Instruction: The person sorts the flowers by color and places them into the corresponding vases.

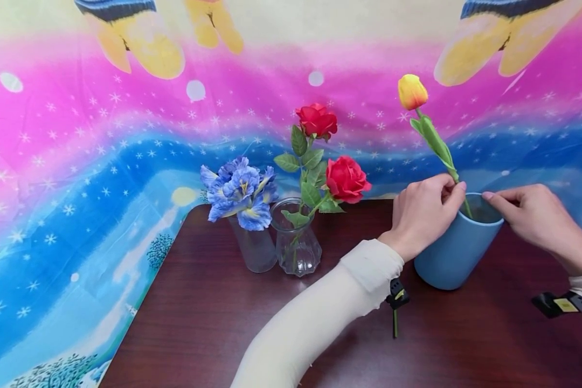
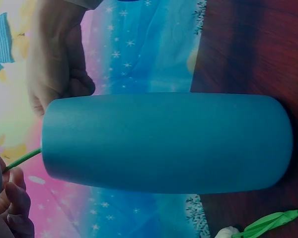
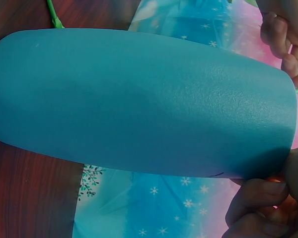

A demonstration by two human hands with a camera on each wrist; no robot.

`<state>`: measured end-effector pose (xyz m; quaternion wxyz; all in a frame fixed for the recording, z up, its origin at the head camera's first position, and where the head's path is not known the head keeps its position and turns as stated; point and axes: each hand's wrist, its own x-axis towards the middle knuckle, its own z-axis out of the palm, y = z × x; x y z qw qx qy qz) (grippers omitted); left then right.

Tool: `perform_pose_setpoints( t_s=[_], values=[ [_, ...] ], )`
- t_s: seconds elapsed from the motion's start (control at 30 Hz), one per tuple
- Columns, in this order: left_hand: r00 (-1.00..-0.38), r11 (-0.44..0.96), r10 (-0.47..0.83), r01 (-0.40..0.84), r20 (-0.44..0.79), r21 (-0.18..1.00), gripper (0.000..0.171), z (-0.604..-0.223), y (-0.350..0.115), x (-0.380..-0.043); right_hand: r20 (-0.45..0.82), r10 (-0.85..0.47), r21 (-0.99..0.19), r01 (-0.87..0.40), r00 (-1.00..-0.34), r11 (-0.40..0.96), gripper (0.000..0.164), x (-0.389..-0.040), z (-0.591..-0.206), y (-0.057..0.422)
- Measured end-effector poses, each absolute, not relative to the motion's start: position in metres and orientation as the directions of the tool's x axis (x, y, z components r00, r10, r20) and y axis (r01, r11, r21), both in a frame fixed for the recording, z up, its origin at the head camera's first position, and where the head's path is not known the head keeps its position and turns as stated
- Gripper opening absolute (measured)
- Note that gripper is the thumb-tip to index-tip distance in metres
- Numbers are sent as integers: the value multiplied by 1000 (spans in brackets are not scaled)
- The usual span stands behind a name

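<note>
In the head view my left hand [image 1: 424, 213] pinches the green stem of a yellow-orange tulip [image 1: 412, 91]. The stem's lower end dips into the mouth of a tall blue vase [image 1: 448, 253], and the bloom leans up to the left. On the opposite side, my right hand [image 1: 538, 221] holds the vase at its rim between thumb and fingers. In the left wrist view a bit of the green stem [image 2: 24, 159] shows between my left fingers and the vase. The right wrist view has my right fingers [image 3: 260, 201] bent close to the rim.
Left of the vase stand a clear glass vase [image 1: 298, 253] with two red roses [image 1: 346, 180] and a frosted vase [image 1: 257, 250] with blue flowers [image 1: 242, 186]. Another flower, pale with green leaves [image 2: 268, 225], lies on the dark wooden table [image 1: 199, 323], mostly behind my left forearm.
</note>
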<state>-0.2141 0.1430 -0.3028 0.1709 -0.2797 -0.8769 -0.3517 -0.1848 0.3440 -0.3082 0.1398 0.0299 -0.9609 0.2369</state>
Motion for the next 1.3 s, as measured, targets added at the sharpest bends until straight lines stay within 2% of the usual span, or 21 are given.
perform_pose_setpoints(
  t_s=[0.63,1.3],
  values=[
    [-807,711,443,582,391,394,36,-311,156,-214,281,-5,-443,-135,-960,886,56,-184,-310,345],
    [-825,736,458,560,331,380,35,-308,156,-213,271,-2,-443,-127,-963,887,55,-185,-309,345]
  ],
)
